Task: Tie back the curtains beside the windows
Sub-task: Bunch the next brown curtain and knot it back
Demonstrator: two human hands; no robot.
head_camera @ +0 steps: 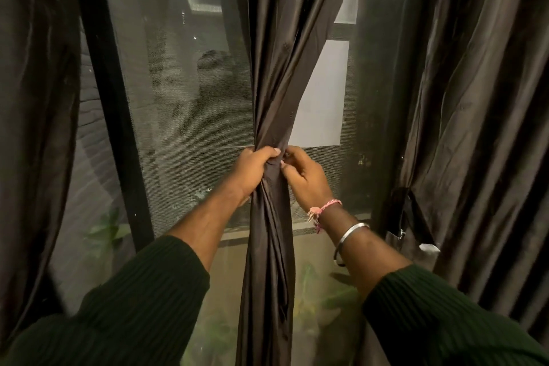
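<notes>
Sleeves (142,291), dark green and ribbed, lay nearest the camera, both forearms bare beyond them and reaching up and forward to a common point.

Head view. The left hand (252,171) was closed round the curtain (269,232), fingers wrapped over the gathered cloth and knuckles turned to the left, forearm rising from lower left. The right hand (306,178) met it from the other side, thumb and fingertips curled in and pinching the cloth just right of the left fingers; whether it also held a separate tie could not be told. A pink thread band (325,208) and a metal bangle (350,239) sat on the right wrist. Above the hands the curtain fanned out into two twisted folds; below them it hung as one narrow rope of cloth. Behind the hands stood the window (190,98) with its mesh screen. Well to the left of the left hand hung a second curtain (35,128); to the right of the right hand a third curtain (475,113) hung, with a dark strap (404,211) at about wrist height.

Judgement: the step in hand appeared to be cinching the gathered bunch. It would go best if the left hand kept the bunch compressed while the right drew the wrap snug, with the folds kept even so that nothing slipped loose below the grip.
</notes>
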